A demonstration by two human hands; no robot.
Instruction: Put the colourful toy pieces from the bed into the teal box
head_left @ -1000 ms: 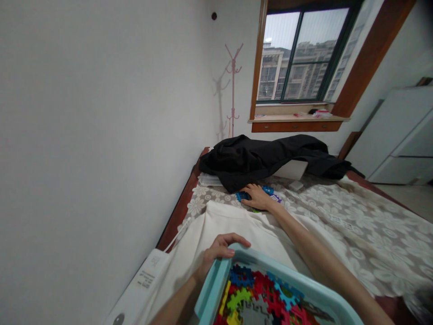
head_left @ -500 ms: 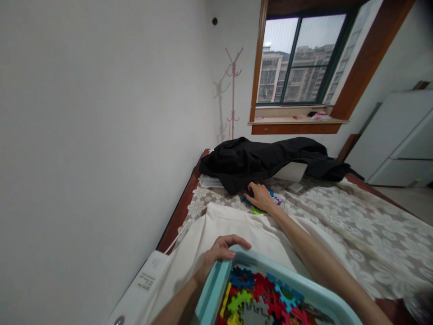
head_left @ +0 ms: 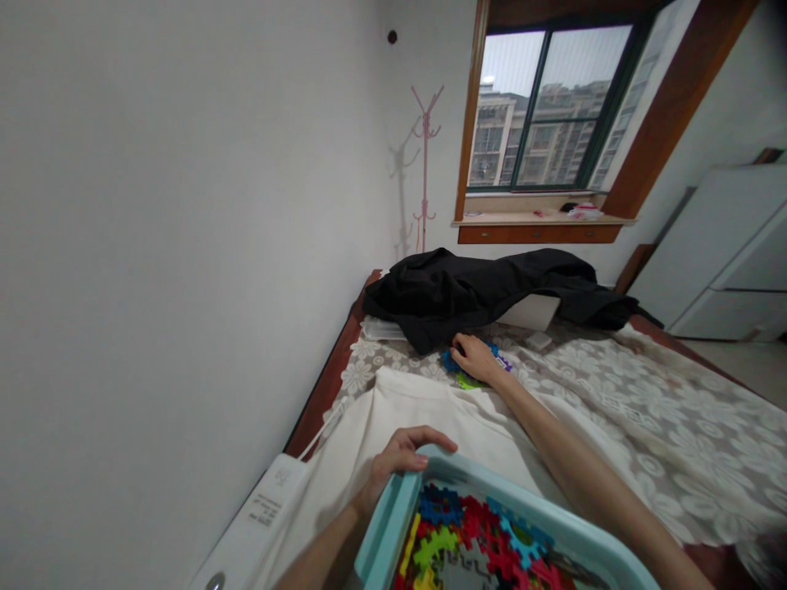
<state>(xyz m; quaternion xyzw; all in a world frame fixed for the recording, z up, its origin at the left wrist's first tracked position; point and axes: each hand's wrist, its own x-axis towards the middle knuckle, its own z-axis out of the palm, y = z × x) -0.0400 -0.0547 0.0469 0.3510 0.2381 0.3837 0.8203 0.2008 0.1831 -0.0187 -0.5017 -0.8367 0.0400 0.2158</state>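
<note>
A light teal bin (head_left: 492, 477) stands at the bottom of the view, holding red, blue, green, yellow and grey gear-shaped pieces (head_left: 436, 545). My left hand (head_left: 402, 457) grips the bin's far left corner, fingers over the rim. Farther off, my right hand (head_left: 476, 357) lies over a small group of blue, purple and green gear pieces (head_left: 468, 381) on the patterned cloth. Its fingers are curled down against the blue ones, and the palm hides part of the group.
White cloth (head_left: 424, 401) is spread between bin and gears. Black clothing (head_left: 492, 283) lies behind my right hand, beside a pale box (head_left: 532, 311). A white device (head_left: 270, 508) sits at lower left along the wall. A pink coat rack (head_left: 424, 172) stands beyond.
The fingers of my right hand have shifted slightly over the blue gear pieces, uncovering a little more of them. My left hand and the bin have stayed in place.
</note>
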